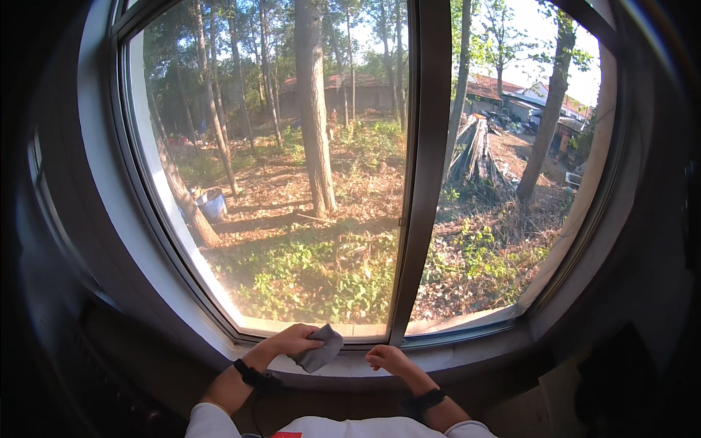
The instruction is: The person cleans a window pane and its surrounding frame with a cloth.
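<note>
My left hand (296,338) grips a folded grey cloth (322,350) above the inner window sill (350,368), close to the bottom rail of the sliding window. To its right, my right hand (385,359) hovers over the sill with curled fingers; nothing shows in it. Both wrists wear black straps. The left glass pane (263,219) looks hazy with sunlight. A dark metal upright (419,164) divides it from the right-hand opening, where the view outside is sharper.
The lower window track (465,334) runs along the right side of the sill. White reveal walls (131,241) curve round the window. Outside stand tree trunks (313,109), a blue-white bucket (212,205) and a pile of long poles (474,150). Dark areas lie below the sill.
</note>
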{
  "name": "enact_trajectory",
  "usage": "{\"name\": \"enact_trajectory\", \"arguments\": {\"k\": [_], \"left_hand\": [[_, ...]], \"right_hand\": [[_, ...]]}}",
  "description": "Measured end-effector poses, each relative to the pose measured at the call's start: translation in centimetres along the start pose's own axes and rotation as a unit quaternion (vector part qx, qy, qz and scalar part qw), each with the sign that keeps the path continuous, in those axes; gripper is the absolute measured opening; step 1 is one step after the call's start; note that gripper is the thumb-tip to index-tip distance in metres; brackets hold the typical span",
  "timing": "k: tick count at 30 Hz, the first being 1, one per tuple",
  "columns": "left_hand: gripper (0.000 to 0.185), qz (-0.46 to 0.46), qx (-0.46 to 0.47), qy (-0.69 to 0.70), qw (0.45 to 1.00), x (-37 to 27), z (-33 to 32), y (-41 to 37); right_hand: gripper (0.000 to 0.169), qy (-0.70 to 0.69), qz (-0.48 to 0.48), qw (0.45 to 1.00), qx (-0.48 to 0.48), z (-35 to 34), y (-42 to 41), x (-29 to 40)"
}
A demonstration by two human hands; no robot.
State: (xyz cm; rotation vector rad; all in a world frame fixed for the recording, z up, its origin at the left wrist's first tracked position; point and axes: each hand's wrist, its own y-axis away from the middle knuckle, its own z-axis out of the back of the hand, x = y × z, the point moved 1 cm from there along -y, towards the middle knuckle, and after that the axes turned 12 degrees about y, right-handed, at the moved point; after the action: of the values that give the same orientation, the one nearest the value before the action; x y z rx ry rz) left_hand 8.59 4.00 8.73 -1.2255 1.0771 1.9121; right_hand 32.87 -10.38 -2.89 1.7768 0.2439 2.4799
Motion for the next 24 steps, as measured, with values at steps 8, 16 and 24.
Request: {"name": "enact_trajectory", "arguments": {"k": [8,16,24], "left_hand": [[0.029,-0.364,-0.289,0.304,0.832,-19.8,11.1,4.4],[0.03,-0.682,-0.534,-0.139,0.48,-44.8,13.2,3.3],[0.045,-0.682,-0.538,-0.43,0.245,-63.9,9.4,-1.9]], "right_hand": [[0.023,-0.084,-0.119,0.974,-0.175,5.8,6.8,-7.4],[0.019,-0.18,-0.143,0.908,-0.351,10.4,13.9,-14.7],[0.013,-0.183,-0.104,0.886,-0.413,11.5,18.8,-14.4]]}}
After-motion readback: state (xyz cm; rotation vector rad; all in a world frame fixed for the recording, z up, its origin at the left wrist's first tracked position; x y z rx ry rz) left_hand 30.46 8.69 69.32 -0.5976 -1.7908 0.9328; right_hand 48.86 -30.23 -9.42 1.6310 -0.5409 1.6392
